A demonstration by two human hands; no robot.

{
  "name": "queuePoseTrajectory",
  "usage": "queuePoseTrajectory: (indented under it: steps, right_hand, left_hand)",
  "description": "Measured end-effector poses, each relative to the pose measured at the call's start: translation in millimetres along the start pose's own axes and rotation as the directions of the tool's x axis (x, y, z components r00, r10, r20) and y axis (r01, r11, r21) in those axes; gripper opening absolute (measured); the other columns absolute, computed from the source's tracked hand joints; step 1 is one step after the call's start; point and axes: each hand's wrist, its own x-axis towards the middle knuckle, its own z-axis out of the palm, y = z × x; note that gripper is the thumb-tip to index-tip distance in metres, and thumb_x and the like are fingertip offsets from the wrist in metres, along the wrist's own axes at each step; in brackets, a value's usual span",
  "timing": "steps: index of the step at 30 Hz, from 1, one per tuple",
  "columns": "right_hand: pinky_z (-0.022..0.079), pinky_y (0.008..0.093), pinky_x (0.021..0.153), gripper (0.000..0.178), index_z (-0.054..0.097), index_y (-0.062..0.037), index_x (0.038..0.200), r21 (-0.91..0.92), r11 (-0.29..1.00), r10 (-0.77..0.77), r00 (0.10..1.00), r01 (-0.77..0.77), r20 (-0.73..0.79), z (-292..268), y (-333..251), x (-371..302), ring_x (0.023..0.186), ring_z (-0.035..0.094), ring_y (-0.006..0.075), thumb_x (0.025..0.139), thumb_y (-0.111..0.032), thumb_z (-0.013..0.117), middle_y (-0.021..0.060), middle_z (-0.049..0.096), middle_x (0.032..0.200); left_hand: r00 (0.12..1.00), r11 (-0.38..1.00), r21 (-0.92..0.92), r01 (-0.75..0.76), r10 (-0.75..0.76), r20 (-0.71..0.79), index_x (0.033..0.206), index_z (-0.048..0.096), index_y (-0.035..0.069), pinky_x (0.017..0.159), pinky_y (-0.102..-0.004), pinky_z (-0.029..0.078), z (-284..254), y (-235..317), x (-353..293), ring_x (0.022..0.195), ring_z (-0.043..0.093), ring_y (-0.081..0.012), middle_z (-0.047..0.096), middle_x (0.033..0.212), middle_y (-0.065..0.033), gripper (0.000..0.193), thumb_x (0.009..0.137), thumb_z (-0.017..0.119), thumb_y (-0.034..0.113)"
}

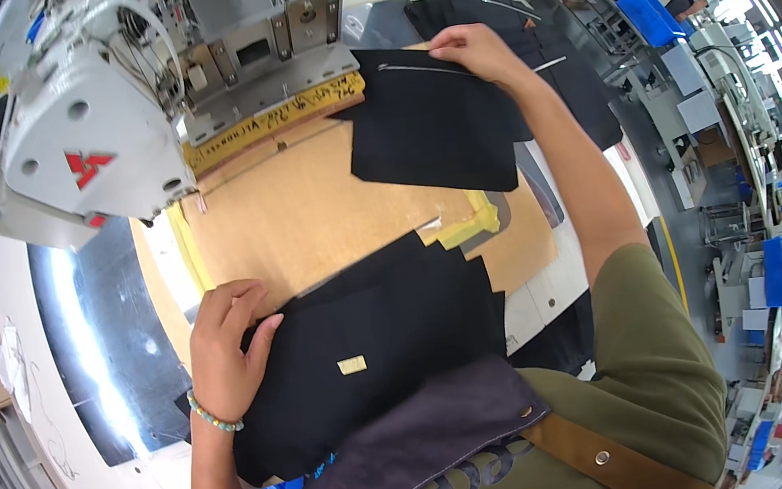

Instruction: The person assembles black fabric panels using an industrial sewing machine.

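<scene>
Left hand (pixel 224 345) rests on a black fabric stack (pixel 376 348); right hand (pixel 478 49) holds a black panel (pixel 434 127).

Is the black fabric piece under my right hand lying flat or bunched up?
Flat: the black fabric piece lies spread, edges straight, under the right hand.

The single head view looks steeply down, close over the worktable (pixel 305 207), its rim perhaps distorted.

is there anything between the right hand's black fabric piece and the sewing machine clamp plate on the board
Nothing visible. The right hand holds the black fabric piece at its far edge, and the piece already lies beside the clamp plate. Only bare brown board shows between them.
</scene>
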Motion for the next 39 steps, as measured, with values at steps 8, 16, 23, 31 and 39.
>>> queuePoseTrajectory:
  steps: [8,16,23,31,39]
  right_hand:
    - [0.057,0.0382,0.086,0.021,0.081,-0.0028,0.108,-0.057,0.962,-0.263,0.961,0.269,0.089,88.2,-45.3,95.7,0.09,0.075,0.0315,0.093,-0.017,0.077,0.0125,0.081,0.1]
    - [0.056,0.0415,0.092,0.022,0.079,-0.0039,0.108,-0.029,0.897,-0.442,0.896,0.441,-0.032,49.6,-69.6,6.1,0.103,0.072,0.0325,0.093,-0.02,0.077,0.012,0.078,0.107]
    - [0.054,0.0396,0.094,0.026,0.079,-0.0061,0.106,-0.455,0.703,-0.533,0.829,0.546,0.172,24.9,-102.0,-133.1,0.108,0.07,0.0257,0.086,-0.021,0.086,0.0043,0.077,0.112]
    - [0.053,0.0346,0.08,0.012,0.073,-0.0071,0.088,-0.73,0.392,-0.64,0.736,0.559,0.22,52.6,-92.5,-141.1,0.092,0.067,0.0207,0.079,-0.011,0.079,0.0026,0.068,0.087]
    - [0.053,0.036,0.066,0.012,0.065,-0.0098,0.081,-0.659,0.619,-0.598,0.8,0.428,-0.043,56.1,-99.2,-128.2,0.08,0.065,0.0222,0.076,-0.007,0.075,0.0039,0.057,0.078]
  left_hand:
    - [0.939,0.919,0.198,-0.342,0.326,0.11,0.125,0.069,-0.002,0.103,-0.0462,0.056,23.0,-5.4,63.9,0.121,0.066,-0.0397,0.069,0.133,-0.0186,0.044,0.084,0.081,0.006]
    - [0.81,0.593,0.566,-0.572,0.519,0.273,0.126,0.068,-0.007,0.106,-0.0415,0.058,59.2,-37.1,116.4,0.126,0.066,-0.0331,0.068,0.135,-0.0204,0.039,0.089,0.066,0.006]
    - [0.764,0.505,0.595,-0.626,0.552,0.335,0.117,0.071,-0.006,0.096,-0.0372,0.062,65.6,-36.3,126.4,0.116,0.07,-0.0291,0.072,0.123,-0.0205,0.034,0.086,0.069,0.006]
    - [0.831,0.593,0.586,-0.552,0.445,0.333,0.123,0.069,-0.004,0.099,-0.0393,0.06,61.3,-12.8,125.9,0.114,0.07,-0.0299,0.072,0.122,-0.0193,0.035,0.091,0.067,0.01]
    - [0.81,0.578,0.622,-0.528,0.564,0.164,0.124,0.07,-0.004,0.094,-0.0363,0.061,77.1,-12.8,130.5,0.114,0.068,-0.0275,0.071,0.12,-0.0154,0.039,0.087,0.068,0.009]
